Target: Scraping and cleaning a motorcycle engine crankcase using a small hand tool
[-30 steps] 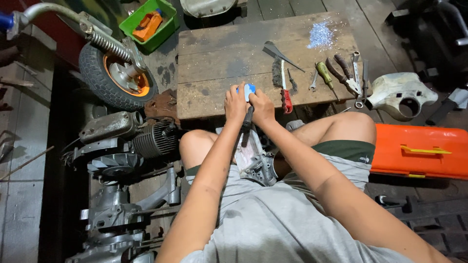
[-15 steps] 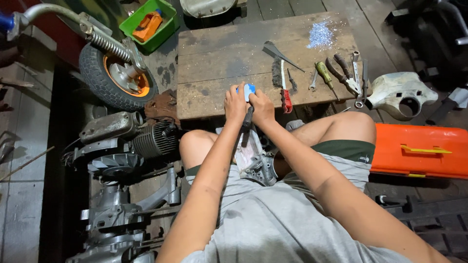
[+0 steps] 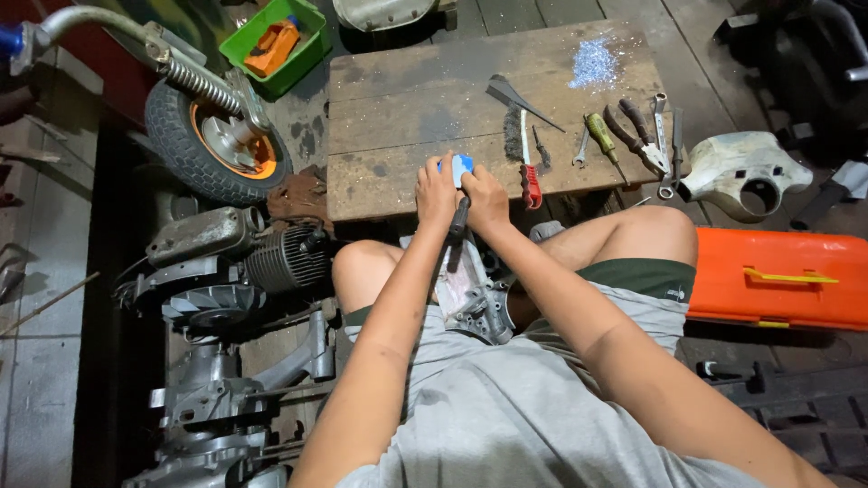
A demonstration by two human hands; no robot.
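At the near edge of the wooden board (image 3: 425, 95), both hands meet over a small blue object (image 3: 462, 165). The left hand (image 3: 438, 192) is curled against its left side and the right hand (image 3: 486, 196) is closed around its right side, and a dark shaft (image 3: 459, 219) runs down from between them toward the person's lap. What the blue object is cannot be told – the fingers cover most of it. Just below the board's near edge, between the person's knees, sits a grey metal casing (image 3: 472, 298).

On the board to the right of the hands lies a wire brush with a red handle (image 3: 524, 154), then a screwdriver with a yellow-green handle (image 3: 600, 136) and a pair of pliers (image 3: 640, 134) near the board's right edge. A patch of pale blue glittery filings (image 3: 593, 63) marks the board's far right corner.

Beyond the board's far left corner stands a green plastic tray (image 3: 269, 41) holding an orange thing. Left of the board is a small wheel with an orange hub (image 3: 215, 140), and below it an engine block with cooling fins (image 3: 271, 258). Right of the board rests a whitish moulded cover (image 3: 741, 172) – and nearer the person, an orange flat toolbox with a yellow latch bar (image 3: 782, 278).
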